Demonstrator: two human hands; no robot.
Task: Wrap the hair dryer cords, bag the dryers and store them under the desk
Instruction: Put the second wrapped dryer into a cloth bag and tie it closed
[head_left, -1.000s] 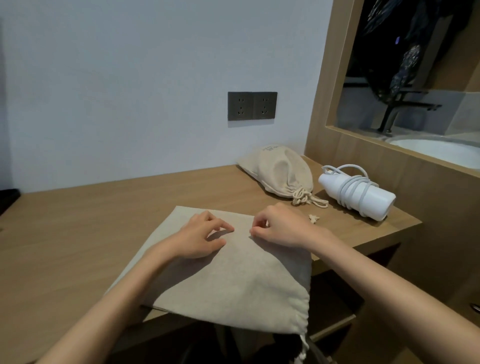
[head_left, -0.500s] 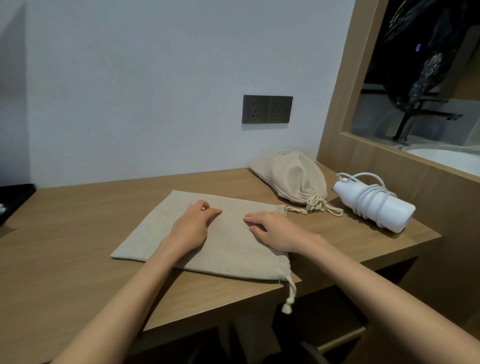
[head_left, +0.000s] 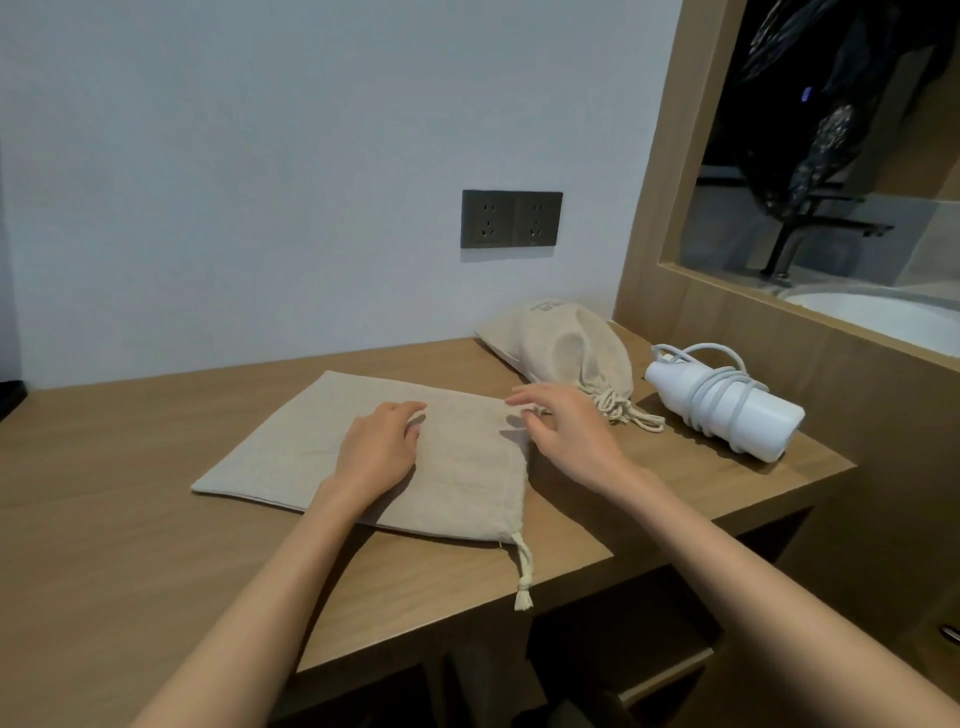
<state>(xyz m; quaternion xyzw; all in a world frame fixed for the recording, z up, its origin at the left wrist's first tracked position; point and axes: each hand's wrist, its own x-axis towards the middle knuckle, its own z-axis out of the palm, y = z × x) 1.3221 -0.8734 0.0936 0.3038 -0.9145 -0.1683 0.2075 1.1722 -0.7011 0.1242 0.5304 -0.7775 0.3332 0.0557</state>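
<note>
I see a wooden desk (head_left: 130, 519) against a pale wall, with a dark double socket (head_left: 511, 219) above centre of the frame. An empty flat cloth bag (head_left: 291, 447) lies at centre, its drawstring (head_left: 523, 577) hanging over the desk's front edge. My left hand (head_left: 376, 449) rests palm down on the bag, fingers relaxed and gripping nothing. My right hand (head_left: 566, 431) is at the bag's right edge, fingers spread and loose, holding nothing; I cannot tell whether it touches the cloth. Right of centre lies a filled bag (head_left: 566, 343), its contents hidden. At the right, apart from both hands, lies the white hair dryer (head_left: 727, 410), its cord (head_left: 711, 384) wound round the body. The space under the desk is dark and hard to read.
</note>
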